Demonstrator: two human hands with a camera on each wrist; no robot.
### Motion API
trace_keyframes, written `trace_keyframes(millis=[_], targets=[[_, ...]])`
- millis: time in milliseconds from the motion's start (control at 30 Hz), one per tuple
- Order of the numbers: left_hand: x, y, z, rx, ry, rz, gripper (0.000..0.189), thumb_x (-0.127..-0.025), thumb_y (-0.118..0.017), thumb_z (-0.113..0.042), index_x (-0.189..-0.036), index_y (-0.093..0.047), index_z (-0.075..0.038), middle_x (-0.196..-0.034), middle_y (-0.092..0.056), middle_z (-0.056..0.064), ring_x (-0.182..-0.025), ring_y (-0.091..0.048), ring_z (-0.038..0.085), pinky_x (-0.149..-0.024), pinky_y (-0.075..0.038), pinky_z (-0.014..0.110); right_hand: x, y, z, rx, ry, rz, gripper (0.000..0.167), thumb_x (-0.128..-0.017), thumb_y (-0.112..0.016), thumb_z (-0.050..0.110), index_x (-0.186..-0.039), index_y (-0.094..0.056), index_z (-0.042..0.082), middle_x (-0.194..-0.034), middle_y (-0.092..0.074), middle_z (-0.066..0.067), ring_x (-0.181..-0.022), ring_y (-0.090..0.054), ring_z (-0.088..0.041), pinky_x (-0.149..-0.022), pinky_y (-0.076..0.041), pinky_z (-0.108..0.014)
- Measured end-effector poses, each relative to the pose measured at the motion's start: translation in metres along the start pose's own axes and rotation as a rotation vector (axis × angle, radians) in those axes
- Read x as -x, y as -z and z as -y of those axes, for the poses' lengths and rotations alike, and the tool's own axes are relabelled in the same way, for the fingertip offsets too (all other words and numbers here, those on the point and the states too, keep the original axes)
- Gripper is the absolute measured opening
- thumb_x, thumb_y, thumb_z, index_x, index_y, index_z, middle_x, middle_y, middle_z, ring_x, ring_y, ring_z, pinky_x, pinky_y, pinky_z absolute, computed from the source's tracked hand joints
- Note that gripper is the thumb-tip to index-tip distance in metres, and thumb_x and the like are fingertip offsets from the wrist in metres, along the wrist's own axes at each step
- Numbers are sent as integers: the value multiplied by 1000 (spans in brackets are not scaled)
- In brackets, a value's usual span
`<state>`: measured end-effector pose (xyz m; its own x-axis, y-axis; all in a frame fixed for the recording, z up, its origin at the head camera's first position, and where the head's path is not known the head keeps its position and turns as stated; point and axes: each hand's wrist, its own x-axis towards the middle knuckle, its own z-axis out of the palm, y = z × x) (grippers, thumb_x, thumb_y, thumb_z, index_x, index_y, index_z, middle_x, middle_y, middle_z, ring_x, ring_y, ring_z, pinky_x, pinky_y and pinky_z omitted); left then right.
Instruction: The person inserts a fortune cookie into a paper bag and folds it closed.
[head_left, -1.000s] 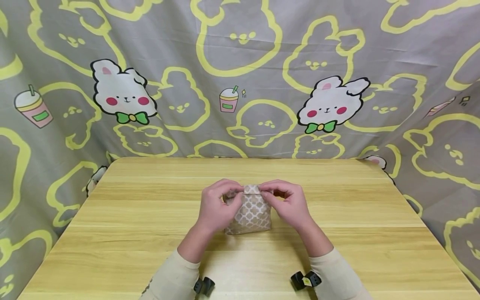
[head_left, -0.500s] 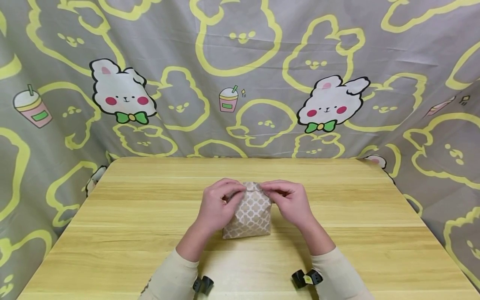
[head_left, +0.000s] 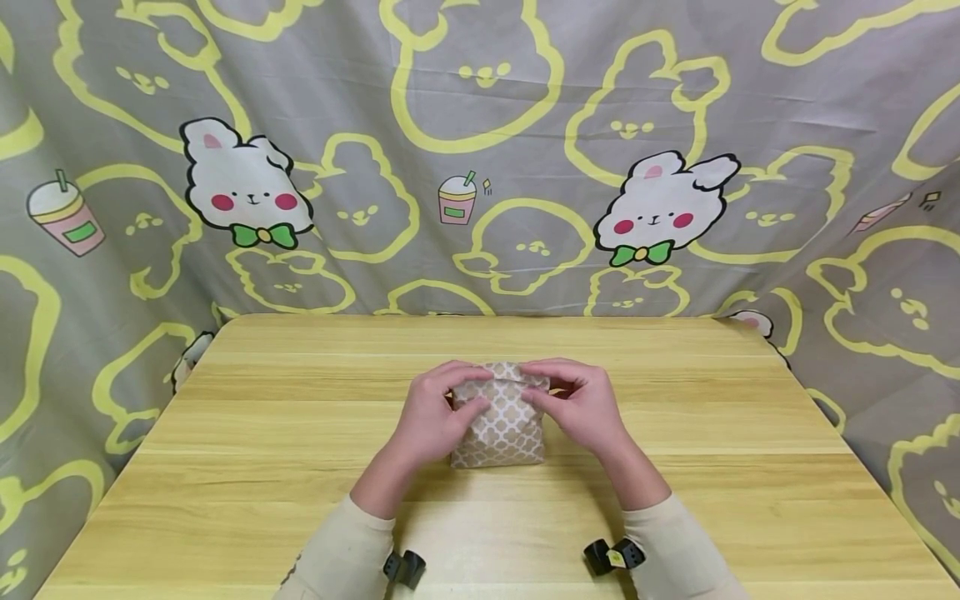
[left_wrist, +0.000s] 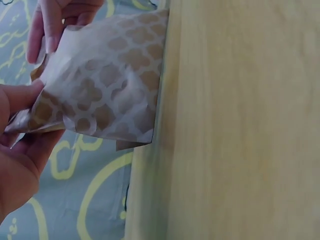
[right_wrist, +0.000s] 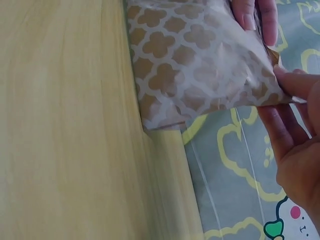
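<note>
A small brown paper bag [head_left: 501,429] with a white lattice pattern stands upright near the middle of the table, its top edge folded over. At its upper left, my left hand [head_left: 437,412] grips the side, thumb on the front face and fingers over the top. The right hand [head_left: 581,408] pinches the upper right corner the same way. In the left wrist view, the left fingers and thumb [left_wrist: 25,97] hold the bag's corner [left_wrist: 107,75]. From the right wrist, the right thumb [right_wrist: 297,82] lies against the bag [right_wrist: 200,60], with fingers behind it. The bag's contents are hidden.
The wooden table [head_left: 262,433] stretches to both sides of the bag. A grey cloth [head_left: 525,275] printed with cartoon rabbits hangs behind and along the sides. Black wrist cameras [head_left: 405,569] sit at the cuffs of the pale sleeves [head_left: 337,546].
The fingers and thumbs have spread apart around the bag's top, with the thumbs sliding down the front. More of the bag's upper part shows now, and its base has shifted slightly.
</note>
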<state>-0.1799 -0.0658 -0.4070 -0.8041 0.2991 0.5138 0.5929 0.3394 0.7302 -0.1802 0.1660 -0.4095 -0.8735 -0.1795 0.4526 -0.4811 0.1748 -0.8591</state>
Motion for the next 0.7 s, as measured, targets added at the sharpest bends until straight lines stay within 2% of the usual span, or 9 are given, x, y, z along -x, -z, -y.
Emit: trace_keyframes(millis=[100, 300, 400, 533, 700], targets=[[1, -3, 0, 25, 27, -31, 32, -79, -81, 6, -106, -77, -10, -106, -71, -3, -95, -66, 13, -70, -54, 29, 1, -2, -1, -19, -19, -13, 30, -79, -82, -6, -107, -77, 4, -105, -73, -7, -78, -68, -22, -66, -58, -35], [2, -6, -1, 63, 43, -74, 30, -79, -80, 9, -102, -78, -10, -102, -72, -3, -75, -61, 12, -51, -46, 26, 1, -5, 2, -29, -51, -37, 32, -75, -83, -10, -106, -76, -2, -104, -73, -12, -70, -65, -16, -61, -54, -26], [2, -6, -1, 75, 46, -90, 29, -79, -79, 9, -101, -79, -10, -101, -72, -4, -68, -57, 11, -50, -44, 25, 0, -6, 10, -24, -13, -23, 30, -77, -79, -14, -106, -73, -8, -102, -72, -18, -69, -64, -17, -60, -54, -25], [2, -6, 0, 66, 44, -119, 29, -80, -80, 7, -102, -79, -11, -102, -72, -4, -65, -55, 12, -50, -44, 25, -1, -8, 20, 25, 72, 41, 22, -81, -73, -16, -102, -73, -11, -96, -72, -20, -67, -63, -18, -58, -54, -28], [1, -6, 1, 36, 22, -118, 29, -81, -80, 5, -105, -77, -11, -106, -71, -4, -64, -52, 11, -51, -44, 25, 0, -7, 3, 68, 73, 57, 17, -86, -74, -7, -102, -77, -4, -95, -74, -11, -62, -58, -14, -54, -47, -23]])
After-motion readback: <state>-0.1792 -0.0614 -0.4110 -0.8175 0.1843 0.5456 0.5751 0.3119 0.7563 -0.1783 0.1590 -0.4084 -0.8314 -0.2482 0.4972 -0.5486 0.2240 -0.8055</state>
